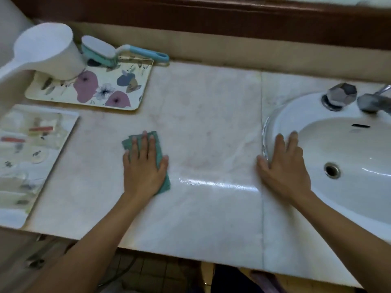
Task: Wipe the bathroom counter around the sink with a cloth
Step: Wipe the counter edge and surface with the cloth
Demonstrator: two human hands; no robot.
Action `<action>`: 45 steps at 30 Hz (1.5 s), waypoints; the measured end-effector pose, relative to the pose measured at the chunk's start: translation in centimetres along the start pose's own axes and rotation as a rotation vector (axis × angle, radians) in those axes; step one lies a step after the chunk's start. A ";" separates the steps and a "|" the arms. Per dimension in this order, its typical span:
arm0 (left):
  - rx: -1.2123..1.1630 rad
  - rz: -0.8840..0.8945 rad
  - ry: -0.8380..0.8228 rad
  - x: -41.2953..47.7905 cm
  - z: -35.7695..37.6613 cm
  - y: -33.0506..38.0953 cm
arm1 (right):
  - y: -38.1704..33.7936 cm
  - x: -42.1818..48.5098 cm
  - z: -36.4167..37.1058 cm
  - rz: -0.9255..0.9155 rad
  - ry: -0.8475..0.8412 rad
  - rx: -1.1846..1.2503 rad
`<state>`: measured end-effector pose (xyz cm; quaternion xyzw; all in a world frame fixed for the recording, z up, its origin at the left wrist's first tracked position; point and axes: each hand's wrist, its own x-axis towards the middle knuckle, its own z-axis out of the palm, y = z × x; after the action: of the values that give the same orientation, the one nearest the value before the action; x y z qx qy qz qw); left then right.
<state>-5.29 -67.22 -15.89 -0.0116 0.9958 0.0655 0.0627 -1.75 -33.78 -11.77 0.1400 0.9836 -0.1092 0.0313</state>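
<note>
Teal cloth (146, 161), soft and limp, lies pinned flat on counter (211, 127) under left hand (143, 166), fingers spread; right hand (283, 168) braces, empty, at sink (281, 115) rim.

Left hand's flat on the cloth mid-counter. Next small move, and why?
Probably slide the left hand and green cloth rightward toward the sink: the counter between them shows faint pinkish stains, and the right hand is braced at the sink rim.

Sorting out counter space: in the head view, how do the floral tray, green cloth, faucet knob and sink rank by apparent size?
Largest to smallest:
1. sink, partly cut off
2. floral tray
3. green cloth, mostly hidden under the left hand
4. faucet knob
</note>
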 end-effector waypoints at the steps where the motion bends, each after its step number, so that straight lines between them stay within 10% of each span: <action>1: 0.000 0.084 -0.016 0.9 0.1 2.2 | 0.1 0.0 0.0 0.002 -0.010 0.003; 5: -0.019 0.304 -0.049 8.7 -0.3 7.9 | 0.3 0.0 -0.1 -0.009 -0.008 0.025; 11: -0.013 0.169 -0.055 20.1 -0.5 15.8 | 0.8 0.3 0.5 -0.021 0.017 0.011; 19: -0.192 0.336 -0.035 5.8 2.6 23.7 | 0.9 0.5 0.3 0.007 0.040 0.111; 25: -0.140 0.365 -0.024 -3.7 3.0 14.1 | 0.6 0.2 0.0 0.015 0.084 0.141; 36: -0.110 -0.240 0.098 -7.2 -0.3 -11.0 | -3.1 -4.9 1.7 -0.175 0.199 -0.022; 45: -0.201 -0.269 0.114 -14.3 1.3 -2.5 | -5.7 -13.4 4.4 -0.217 0.092 0.185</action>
<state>9.11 -69.31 -15.71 -0.1544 0.9757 0.1549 0.0130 9.61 -43.69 -13.66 0.0398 0.9791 -0.1956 -0.0391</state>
